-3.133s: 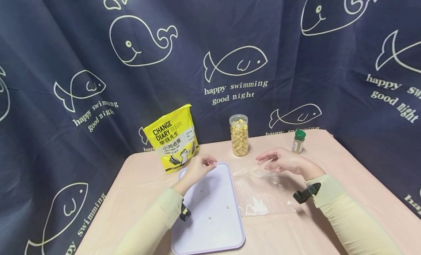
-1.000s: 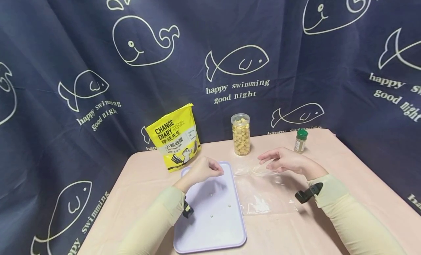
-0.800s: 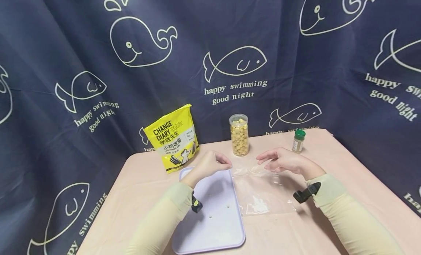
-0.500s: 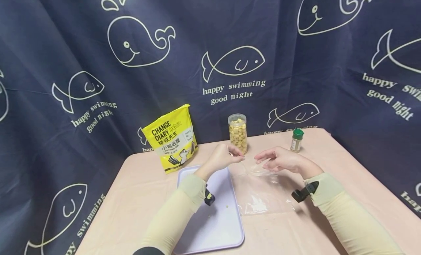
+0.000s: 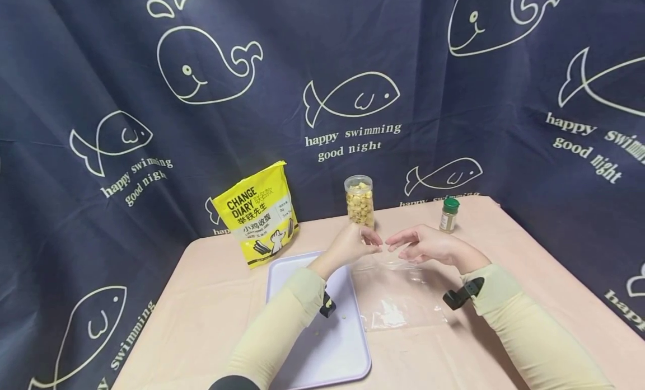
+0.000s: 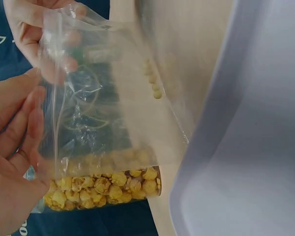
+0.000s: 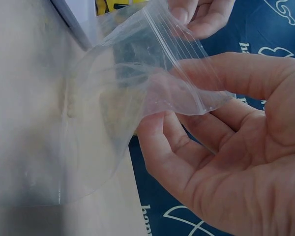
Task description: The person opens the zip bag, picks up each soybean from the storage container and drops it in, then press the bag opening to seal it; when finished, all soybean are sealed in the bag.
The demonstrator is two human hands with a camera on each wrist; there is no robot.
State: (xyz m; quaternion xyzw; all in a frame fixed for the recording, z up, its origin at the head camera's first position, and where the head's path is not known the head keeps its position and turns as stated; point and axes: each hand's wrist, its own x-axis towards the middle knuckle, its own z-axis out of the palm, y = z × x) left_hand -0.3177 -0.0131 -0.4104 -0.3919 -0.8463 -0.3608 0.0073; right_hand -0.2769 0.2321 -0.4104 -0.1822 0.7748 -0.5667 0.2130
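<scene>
Head view. Bag (image 5: 398, 300), five o'clock: clear plastic, glossy, creased. Tray (image 5: 332, 351), six o'clock: smooth, matt-finished. Pouch (image 5: 257, 216), eight o'clock: faced in smooth film. Curtain (image 5: 282, 121), twelve o'clock: matt cloth.

In the head view the bag (image 5: 398, 306), clear plastic with a zip strip, lies right of lower centre, its mouth end raised. Several small round yellowish beads (image 6: 155, 86) sit inside in a row at its bottom edge, right of centre in the left wrist view. The lilac tray (image 5: 347, 356), rectangular, lies flat at lower middle in the head view, bearing loose beads.
</scene>
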